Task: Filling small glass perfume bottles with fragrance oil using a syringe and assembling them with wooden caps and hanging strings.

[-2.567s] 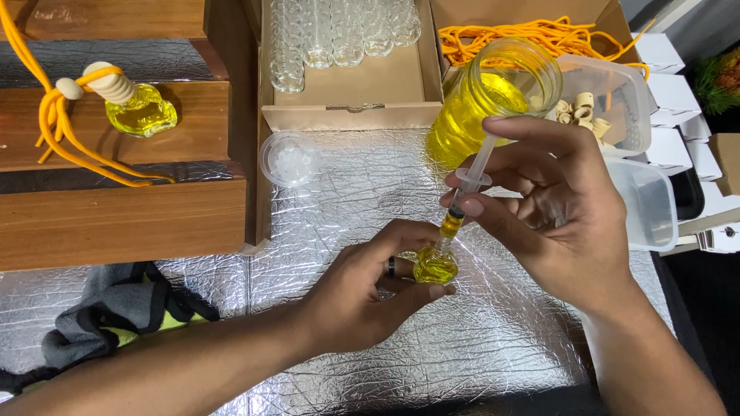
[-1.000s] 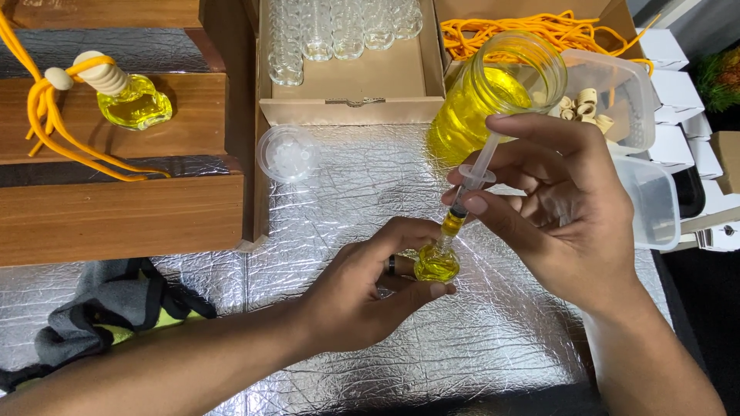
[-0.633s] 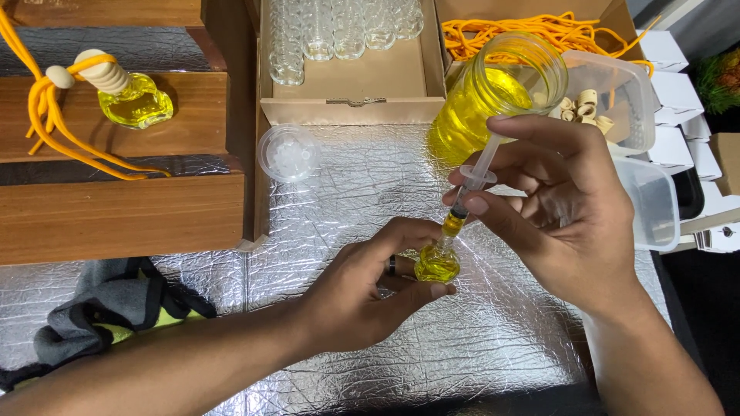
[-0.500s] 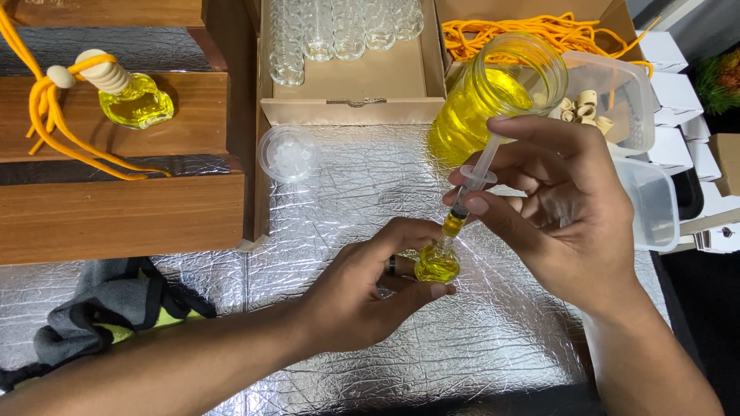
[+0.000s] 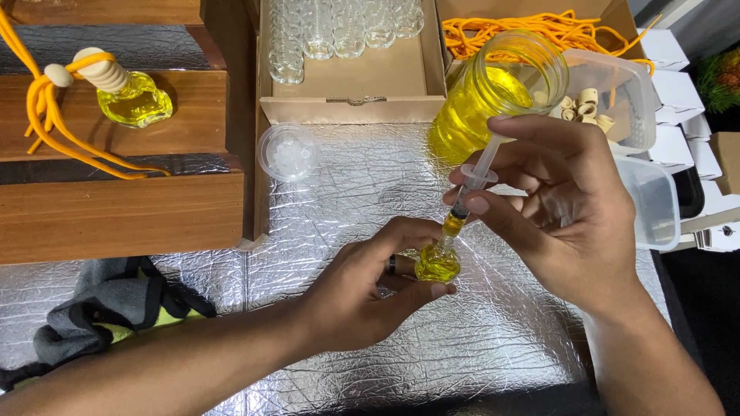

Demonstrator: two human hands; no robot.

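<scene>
Filling looks close to done: the left hand point(image 5: 362, 296) grips a small glass bottle point(image 5: 437, 263) nearly full of yellow liquid on the foil-covered tabletop point(image 5: 362, 185), the right hand point(image 5: 563, 208) closed around a syringe point(image 5: 472, 189) at its neck, while empty bottles point(image 5: 339, 27) wait in a cardboard box point(image 5: 347, 96).

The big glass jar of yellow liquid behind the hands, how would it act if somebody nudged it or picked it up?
The jar looks like clear glass, so probably breakable and smooth to grip. It is more than half full of yellow liquid, so likely heavy for its size. It stands open with no lid on, so a hard push or a tilt could slosh liquid onto the foil-covered table.
</scene>
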